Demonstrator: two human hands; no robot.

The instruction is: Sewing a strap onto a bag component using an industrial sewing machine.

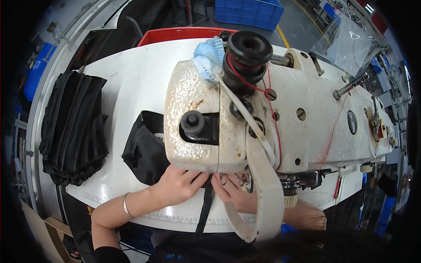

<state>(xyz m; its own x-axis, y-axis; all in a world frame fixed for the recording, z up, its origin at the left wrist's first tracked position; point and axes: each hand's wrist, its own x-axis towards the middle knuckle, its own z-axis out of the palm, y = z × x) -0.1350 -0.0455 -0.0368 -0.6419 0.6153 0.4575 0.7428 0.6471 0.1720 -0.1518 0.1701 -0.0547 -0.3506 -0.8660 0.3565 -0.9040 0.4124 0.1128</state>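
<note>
A white sewing machine head stands over the work and hides much of what lies beneath it. Below its left end, my left hand has bent fingers pinched at the top of a narrow black strap, which hangs toward the table's near edge. My right hand lies on the other side of the strap with fingers stretched out beside it; the fingertips are partly hidden by the machine. A black fabric piece with a pale label rests left of the machine, next to my left hand.
A thick stack of folded black fabric occupies the table's left side. A curved pale lever hangs in front of my right forearm. Red thread runs along the machine. A red bin and blue crate stand beyond the table.
</note>
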